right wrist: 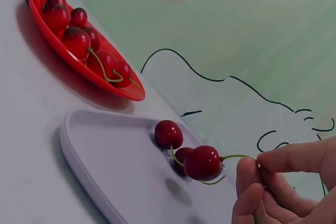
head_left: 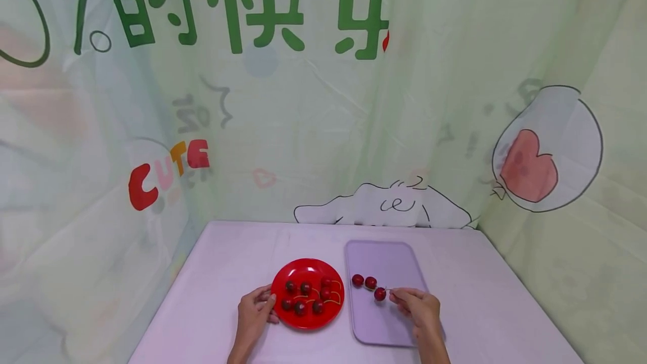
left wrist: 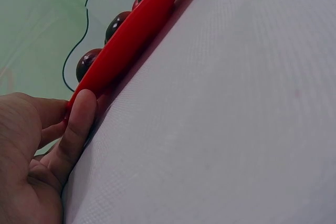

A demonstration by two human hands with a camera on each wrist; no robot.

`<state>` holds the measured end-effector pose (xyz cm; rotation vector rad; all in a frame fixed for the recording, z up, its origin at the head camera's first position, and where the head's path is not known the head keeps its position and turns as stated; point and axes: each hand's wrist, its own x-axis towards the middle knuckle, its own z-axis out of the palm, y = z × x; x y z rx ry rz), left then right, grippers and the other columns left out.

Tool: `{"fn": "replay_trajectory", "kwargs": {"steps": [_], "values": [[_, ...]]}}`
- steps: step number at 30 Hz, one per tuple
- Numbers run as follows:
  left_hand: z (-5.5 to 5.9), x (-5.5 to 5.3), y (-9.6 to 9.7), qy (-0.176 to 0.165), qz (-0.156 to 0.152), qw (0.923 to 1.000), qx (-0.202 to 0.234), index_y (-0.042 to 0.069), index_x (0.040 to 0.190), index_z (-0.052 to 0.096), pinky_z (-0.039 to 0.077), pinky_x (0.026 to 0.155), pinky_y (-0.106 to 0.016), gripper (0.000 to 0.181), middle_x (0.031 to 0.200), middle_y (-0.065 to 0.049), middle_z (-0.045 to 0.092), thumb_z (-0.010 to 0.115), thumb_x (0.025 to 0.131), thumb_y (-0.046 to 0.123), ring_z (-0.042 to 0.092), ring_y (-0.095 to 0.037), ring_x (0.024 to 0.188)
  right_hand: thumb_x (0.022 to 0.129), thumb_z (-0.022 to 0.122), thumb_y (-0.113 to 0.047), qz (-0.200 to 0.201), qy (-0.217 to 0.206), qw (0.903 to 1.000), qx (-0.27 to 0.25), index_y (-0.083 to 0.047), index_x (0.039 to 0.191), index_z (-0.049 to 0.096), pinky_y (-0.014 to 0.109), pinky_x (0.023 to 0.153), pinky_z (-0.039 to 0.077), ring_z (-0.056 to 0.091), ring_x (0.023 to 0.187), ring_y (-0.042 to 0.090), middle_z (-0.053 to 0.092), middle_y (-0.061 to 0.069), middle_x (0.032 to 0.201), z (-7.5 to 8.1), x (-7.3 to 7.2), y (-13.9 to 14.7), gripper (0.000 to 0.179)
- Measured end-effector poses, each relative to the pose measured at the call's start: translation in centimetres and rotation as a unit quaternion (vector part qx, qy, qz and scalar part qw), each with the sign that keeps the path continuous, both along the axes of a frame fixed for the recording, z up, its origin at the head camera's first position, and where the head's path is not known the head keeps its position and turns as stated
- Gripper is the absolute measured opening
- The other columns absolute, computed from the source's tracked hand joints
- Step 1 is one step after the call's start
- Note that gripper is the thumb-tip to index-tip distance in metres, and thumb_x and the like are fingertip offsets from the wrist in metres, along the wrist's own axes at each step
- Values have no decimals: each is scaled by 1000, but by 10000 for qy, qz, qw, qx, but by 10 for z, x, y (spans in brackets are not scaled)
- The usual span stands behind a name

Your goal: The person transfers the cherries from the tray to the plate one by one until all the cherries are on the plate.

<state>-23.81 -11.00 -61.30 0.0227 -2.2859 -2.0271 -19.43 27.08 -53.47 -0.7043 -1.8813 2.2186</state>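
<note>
My left hand pinches the left rim of a round red plate, thumb on one face and fingers on the other, as the left wrist view shows. Several dark red cherries with green stems lie on the plate. Over the lilac tray, my right hand pinches the stem of one cherry between thumb and forefinger. A shadow falls on the tray below that cherry, which hangs just above the surface. Two other cherries rest on the tray, the left one and one partly hidden behind the held cherry.
The plate and the tray stand side by side on a table with a pale cloth, a narrow gap between them. Printed curtains hang behind the table and along both sides.
</note>
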Motion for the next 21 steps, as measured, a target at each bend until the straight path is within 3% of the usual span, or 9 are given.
{"fn": "replay_trajectory", "kwargs": {"steps": [9,21], "values": [[-8,-5,-3,-75,-39,10000,-7,-8,144,64,67,60,-28,41,112,-23,74,69,106,4,74,-22,58,100,74,-2,316,47,9984,-462,-3,95,84,17,67,63,77,74,5,82,-2,79,-6,-3,-5,12],[-2,-4,-2,-68,-22,10000,-22,-9,145,63,67,60,-27,41,112,-24,74,69,106,5,74,-19,58,103,68,1,486,244,9934,-1014,-6,90,81,16,69,61,76,75,4,81,0,82,-10,-4,-22,20]]}}
